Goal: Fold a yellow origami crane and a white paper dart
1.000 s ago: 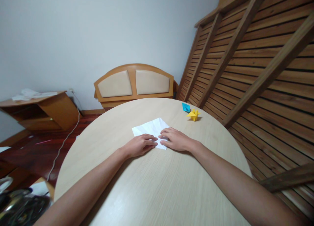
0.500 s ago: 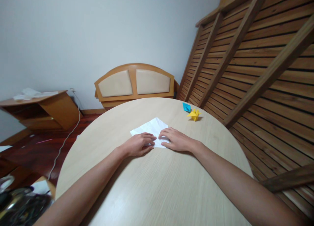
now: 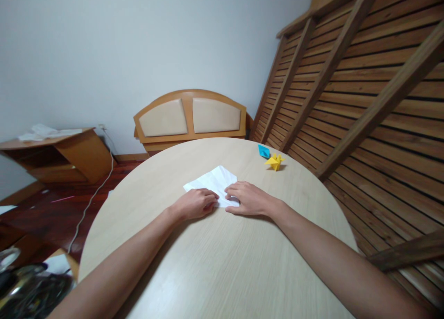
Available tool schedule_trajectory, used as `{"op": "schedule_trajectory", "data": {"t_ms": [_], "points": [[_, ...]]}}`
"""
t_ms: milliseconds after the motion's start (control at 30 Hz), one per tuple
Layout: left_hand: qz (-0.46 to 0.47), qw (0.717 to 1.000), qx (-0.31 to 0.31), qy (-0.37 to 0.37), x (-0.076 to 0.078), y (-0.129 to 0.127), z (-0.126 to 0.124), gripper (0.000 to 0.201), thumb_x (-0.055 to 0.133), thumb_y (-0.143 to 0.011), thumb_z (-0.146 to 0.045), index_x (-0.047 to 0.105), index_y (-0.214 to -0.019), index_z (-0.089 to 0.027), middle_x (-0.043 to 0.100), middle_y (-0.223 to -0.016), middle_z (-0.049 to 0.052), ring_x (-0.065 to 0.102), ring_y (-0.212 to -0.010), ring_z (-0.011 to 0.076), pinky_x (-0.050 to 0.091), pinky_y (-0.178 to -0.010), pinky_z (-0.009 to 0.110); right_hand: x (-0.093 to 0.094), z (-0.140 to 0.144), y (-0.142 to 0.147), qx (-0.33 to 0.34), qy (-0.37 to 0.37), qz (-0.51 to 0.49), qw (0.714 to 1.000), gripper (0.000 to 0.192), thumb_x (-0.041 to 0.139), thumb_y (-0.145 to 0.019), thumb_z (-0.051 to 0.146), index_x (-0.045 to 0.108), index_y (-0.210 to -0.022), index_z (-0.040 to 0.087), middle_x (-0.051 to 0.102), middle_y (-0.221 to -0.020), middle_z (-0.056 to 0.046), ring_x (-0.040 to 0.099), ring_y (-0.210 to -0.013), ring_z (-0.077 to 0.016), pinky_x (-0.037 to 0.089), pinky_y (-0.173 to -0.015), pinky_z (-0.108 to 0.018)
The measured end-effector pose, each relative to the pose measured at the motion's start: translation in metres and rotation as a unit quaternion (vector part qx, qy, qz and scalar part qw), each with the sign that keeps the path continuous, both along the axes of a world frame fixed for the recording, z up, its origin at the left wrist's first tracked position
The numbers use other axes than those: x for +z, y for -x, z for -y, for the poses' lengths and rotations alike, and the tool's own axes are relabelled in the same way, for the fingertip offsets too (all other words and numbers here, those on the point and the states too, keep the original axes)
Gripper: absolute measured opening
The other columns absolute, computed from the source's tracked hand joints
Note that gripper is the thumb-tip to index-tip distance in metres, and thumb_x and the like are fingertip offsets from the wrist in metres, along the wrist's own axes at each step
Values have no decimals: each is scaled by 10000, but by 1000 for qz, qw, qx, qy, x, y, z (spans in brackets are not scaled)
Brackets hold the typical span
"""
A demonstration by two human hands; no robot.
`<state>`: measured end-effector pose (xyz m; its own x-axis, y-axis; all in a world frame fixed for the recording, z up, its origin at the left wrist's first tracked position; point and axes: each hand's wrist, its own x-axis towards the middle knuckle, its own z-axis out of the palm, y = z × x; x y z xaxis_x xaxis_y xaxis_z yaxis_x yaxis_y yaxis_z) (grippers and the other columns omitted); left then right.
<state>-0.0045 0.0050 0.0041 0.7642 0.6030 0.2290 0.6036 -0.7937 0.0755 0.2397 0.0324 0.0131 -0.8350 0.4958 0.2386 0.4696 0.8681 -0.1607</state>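
Observation:
A white sheet of paper (image 3: 215, 177) with crease lines lies on the round pale wooden table (image 3: 215, 259). At its near left edge is my left hand (image 3: 197, 203), its fingers curled together and closed on the paper; the fingertips are partly hidden. My right hand (image 3: 249, 198) rests over the near right part of the sheet. Its fingers bend down onto the paper and the thumb lies apart from them, near the bottom edge. Beyond my right hand stand a yellow folded-paper figure (image 3: 275, 162) and a small blue folded-paper piece (image 3: 264, 151).
A wooden headboard (image 3: 190, 116) stands behind the table against the wall. Slatted wooden panels (image 3: 347, 106) lean along the right side. To the left are a low cabinet (image 3: 79, 157) with papers on top, a white cable (image 3: 90, 201) and a box of clutter (image 3: 38, 286) on the floor.
My left hand has drawn slightly left and its fingers have curled in more. The right thumb has moved down and left toward the paper's near edge. The sheet has barely shifted.

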Motion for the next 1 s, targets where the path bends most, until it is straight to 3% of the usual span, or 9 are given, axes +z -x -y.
{"op": "schedule_trajectory", "data": {"t_ms": [233,500,633,833,1000], "points": [[5,999,-13,30,7,4,3,216,510,-941,-243,673,-1073,-190,719,-1109,100,689,-980,206,537,-845,303,4,4,3,-15,-11,21,1000,274,616,-902,392,710,-993,152,718,-1011,-103,654,-944,-244,448,-825,-335],[-9,1000,21,2,-3,1,-2,241,485,-942,-158,640,-1125,-183,717,-1052,78,674,-949,203,520,-831,301,8,7,4,-21,-13,29,999,350,622,-886,464,705,-1011,148,713,-1028,-117,647,-954,-257,443,-832,-338],[-11,999,47,-12,-1,-3,1,239,485,-943,-169,625,-1136,-184,707,-1032,86,666,-917,205,514,-790,300,9,8,7,-30,-17,38,999,296,616,-891,412,705,-991,148,717,-994,-114,651,-929,-258,435,-804,-335],[4,999,32,-1,5,-1,5,179,529,-923,-259,592,-1073,-184,688,-975,82,648,-893,208,499,-777,302,8,7,5,-30,-14,32,999,238,581,-915,338,706,-989,150,718,-996,-108,652,-922,-248,430,-799,-326],[9,999,32,1,3,2,3,240,548,-869,-183,572,-1108,-190,681,-992,78,641,-926,210,493,-804,305,7,5,4,-20,-13,21,999,238,528,-945,292,712,-971,143,721,-991,-105,652,-925,-234,432,-814,-322]]}}
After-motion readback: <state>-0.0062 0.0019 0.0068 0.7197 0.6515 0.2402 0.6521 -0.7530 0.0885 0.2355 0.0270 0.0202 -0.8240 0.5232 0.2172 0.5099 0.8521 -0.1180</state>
